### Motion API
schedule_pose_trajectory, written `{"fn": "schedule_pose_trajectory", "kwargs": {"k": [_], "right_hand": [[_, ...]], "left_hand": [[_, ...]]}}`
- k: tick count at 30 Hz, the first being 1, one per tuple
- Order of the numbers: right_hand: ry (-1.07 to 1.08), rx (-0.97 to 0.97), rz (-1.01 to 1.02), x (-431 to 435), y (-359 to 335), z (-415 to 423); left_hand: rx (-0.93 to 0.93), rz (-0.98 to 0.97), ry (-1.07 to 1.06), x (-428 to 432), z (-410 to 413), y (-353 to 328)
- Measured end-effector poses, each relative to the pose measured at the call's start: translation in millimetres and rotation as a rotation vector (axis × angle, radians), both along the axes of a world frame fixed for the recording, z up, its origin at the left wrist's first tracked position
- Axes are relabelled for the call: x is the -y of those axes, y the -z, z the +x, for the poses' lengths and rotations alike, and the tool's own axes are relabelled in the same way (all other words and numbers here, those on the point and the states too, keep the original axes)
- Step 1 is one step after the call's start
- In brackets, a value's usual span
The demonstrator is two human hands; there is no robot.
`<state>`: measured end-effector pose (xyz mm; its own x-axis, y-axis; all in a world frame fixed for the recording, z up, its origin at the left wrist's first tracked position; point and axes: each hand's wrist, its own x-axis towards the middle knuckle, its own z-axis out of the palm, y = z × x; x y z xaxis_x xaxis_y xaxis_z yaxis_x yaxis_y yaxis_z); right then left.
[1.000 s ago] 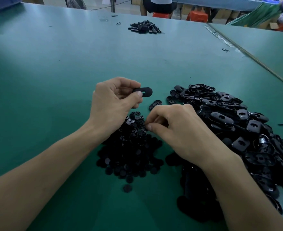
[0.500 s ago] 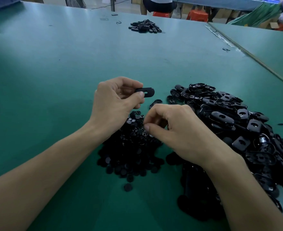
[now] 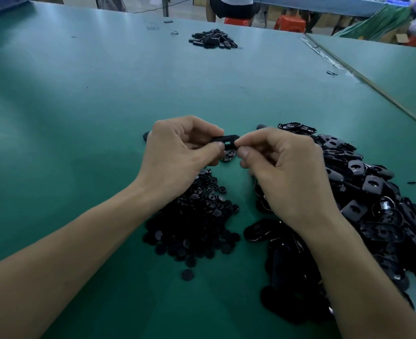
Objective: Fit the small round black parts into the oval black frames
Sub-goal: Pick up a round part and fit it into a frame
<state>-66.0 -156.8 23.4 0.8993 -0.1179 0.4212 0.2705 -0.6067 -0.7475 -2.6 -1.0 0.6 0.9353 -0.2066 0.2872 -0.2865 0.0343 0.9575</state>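
The left hand (image 3: pixel 184 152) is raised a little above the green counter (image 3: pixel 79 118), fingers curled, gripping an oval black frame (image 3: pixel 226 139) by its left end between thumb and fingertips; the frame lies roughly level, its slotted face turned toward the camera; the right hand (image 3: pixel 282 172) meets it from the other side, fingers curled in, thumb and forefinger pinching at the frame's right end; whether a small round part sits between those fingertips cannot be told, since they hide it; just below the two hands, partly under the left wrist, lies a heap of small round black parts (image 3: pixel 197 223) on the counter; one lone round part (image 3: pixel 187 274) sits apart at the heap's near edge; to the right, under and beyond the right forearm, spreads a larger heap of oval frames (image 3: pixel 373 192), some glossy side up and showing a hole; a single frame (image 3: pixel 227 155) lies on the counter directly beneath the held one; well apart, near the far edge, sits a smaller far heap (image 3: pixel 213 40) of black pieces; a second counter (image 3: pixel 398 69) adjoins on the right; orange stools (image 3: pixel 236 20) stand beyond the far edge.
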Motion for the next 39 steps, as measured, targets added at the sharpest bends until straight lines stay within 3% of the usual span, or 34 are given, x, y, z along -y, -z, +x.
{"fn": "schedule_pose_trajectory", "kwargs": {"k": [12, 23, 39], "right_hand": [[0.044, 0.027, 0.233, -1.8, -0.8, 0.5], [0.024, -0.033, 0.255, -0.6, 0.5, 1.3], [0.086, 0.04, 0.206, -9.6, 2.7, -0.6]], "left_hand": [[-0.005, -0.06, 0.103, 4.8, -9.5, -4.7], [0.021, -0.02, 0.108, 4.9, -9.8, -6.1], [-0.019, -0.064, 0.106, 5.4, -9.2, -3.4]]}}
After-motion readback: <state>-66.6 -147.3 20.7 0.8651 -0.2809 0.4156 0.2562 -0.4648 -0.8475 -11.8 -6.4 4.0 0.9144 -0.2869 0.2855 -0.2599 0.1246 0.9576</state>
